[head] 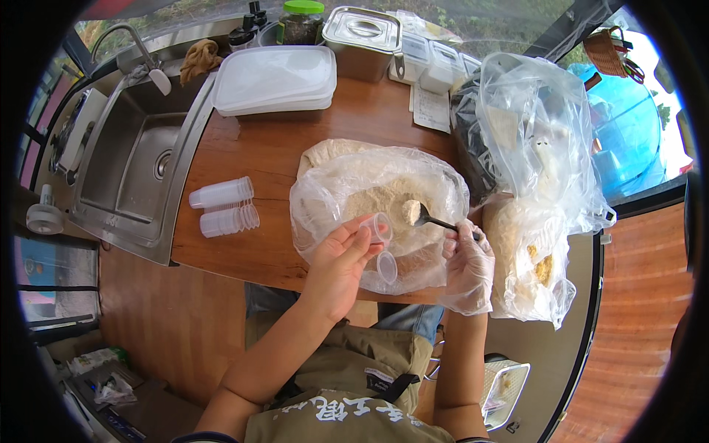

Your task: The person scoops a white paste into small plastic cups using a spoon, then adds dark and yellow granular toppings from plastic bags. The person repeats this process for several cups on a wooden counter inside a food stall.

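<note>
Bare, my left hand (344, 257) holds a small clear plastic cup (379, 228) with its hinged lid (387, 268) hanging open below. My right hand (468, 260), in a clear disposable glove, grips the handle of a black spoon (437, 221). The spoon's bowl carries a heap of pale beige powder (411, 212), just right of the cup and above an opened plastic bag (316, 205). Inside that bag lies more of the same powder (371, 200). Two nested stacks of clear cups, an upper stack (221, 192) and a lower one (228, 220), lie on their sides on the wooden table (260, 149).
A steel sink (127, 160) is at the left. White plastic lids (274, 80), a lidded steel container (363, 44) and a green-lidded jar (301, 25) stand along the back. Plastic bags (532, 127) crowd the right side, one holding yellowish contents (532, 266). A white basket (507, 387) sits below.
</note>
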Tool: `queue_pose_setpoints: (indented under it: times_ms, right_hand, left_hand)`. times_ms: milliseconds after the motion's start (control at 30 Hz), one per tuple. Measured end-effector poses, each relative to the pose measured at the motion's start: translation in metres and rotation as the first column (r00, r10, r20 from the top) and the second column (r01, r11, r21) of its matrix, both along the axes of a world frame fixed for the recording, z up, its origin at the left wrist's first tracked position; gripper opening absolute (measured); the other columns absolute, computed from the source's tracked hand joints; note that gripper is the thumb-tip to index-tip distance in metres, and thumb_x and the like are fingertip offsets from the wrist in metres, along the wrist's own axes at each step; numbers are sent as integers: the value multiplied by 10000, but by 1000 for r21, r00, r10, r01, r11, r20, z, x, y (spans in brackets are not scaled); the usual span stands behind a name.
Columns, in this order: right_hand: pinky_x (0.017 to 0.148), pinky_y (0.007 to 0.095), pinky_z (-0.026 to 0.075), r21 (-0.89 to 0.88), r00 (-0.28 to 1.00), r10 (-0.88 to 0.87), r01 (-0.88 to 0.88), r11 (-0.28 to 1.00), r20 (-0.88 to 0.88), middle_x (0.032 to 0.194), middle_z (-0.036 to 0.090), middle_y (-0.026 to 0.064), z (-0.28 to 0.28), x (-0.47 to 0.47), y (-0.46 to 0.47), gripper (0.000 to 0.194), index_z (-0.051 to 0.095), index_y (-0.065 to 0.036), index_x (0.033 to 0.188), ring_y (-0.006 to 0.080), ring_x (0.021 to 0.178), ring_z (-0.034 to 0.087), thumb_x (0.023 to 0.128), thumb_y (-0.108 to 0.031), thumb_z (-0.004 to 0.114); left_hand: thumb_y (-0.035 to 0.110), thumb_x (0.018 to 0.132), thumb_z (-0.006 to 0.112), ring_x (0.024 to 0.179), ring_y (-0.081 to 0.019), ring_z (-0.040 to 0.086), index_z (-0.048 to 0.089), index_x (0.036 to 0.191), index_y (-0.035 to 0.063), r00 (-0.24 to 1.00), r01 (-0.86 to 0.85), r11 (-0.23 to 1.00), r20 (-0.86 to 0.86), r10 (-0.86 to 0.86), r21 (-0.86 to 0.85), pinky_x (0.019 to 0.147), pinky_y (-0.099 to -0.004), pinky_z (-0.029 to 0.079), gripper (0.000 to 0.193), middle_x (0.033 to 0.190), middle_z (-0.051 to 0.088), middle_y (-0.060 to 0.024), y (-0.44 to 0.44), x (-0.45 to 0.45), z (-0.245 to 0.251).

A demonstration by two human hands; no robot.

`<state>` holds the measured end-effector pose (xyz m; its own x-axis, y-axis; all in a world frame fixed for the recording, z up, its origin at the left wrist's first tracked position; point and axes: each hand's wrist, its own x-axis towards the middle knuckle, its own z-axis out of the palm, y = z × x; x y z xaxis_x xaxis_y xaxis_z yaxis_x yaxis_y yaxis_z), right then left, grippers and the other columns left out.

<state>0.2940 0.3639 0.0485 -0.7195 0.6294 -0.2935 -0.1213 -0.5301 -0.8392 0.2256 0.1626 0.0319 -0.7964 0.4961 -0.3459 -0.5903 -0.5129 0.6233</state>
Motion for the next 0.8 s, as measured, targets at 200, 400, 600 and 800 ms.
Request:
queue_pose_setpoints:
  times_ms: [200, 400, 600, 800]
  right_hand:
    - [699, 265, 543, 422, 996, 58, -83, 903, 72, 952, 725, 102, 32, 5, -22, 120, 672, -10, 1071, 145, 767, 673, 961, -12, 719]
    - [712, 256, 552, 701, 999, 32, -48, 712, 36, 903, 713, 87, 45, 6, -33, 130, 663, 14, 1086, 129, 775, 668, 960, 33, 691]
    - [636, 236, 523, 473, 942, 76, -233, 850, 328, 854, 705, 69, 31, -22, -13, 262, 662, 27, 1204, 101, 699, 653, 975, -83, 723]
    - [659, 250, 521, 952, 919, -389, 62, 300, 63, 830, 726, 62, 64, -24, 55, 208, 733, -14, 1145, 73, 724, 637, 955, -98, 737]
  left_hand:
    - [222, 1088, 560, 1190, -186, 574, 503, 1429, -52, 997, -3, 984, 72, -10, 176, 1075, -326, 445, 440, 1352, 609, -88, 19, -5, -14]
    - [273, 1053, 636, 1130, -151, 608, 574, 1397, 13, 993, -12, 953, 112, -23, 304, 1072, -305, 456, 436, 1269, 673, -61, 18, -5, -20]
    - [337, 1048, 635, 1134, -156, 588, 585, 1369, 13, 998, 29, 957, 53, -46, 288, 1032, -314, 451, 459, 1283, 648, -51, 13, -3, -20]
    - [273, 1059, 621, 1060, -159, 625, 581, 1352, -5, 989, 0, 964, 143, -39, 266, 966, -287, 507, 405, 1226, 664, -74, 20, -6, -7]
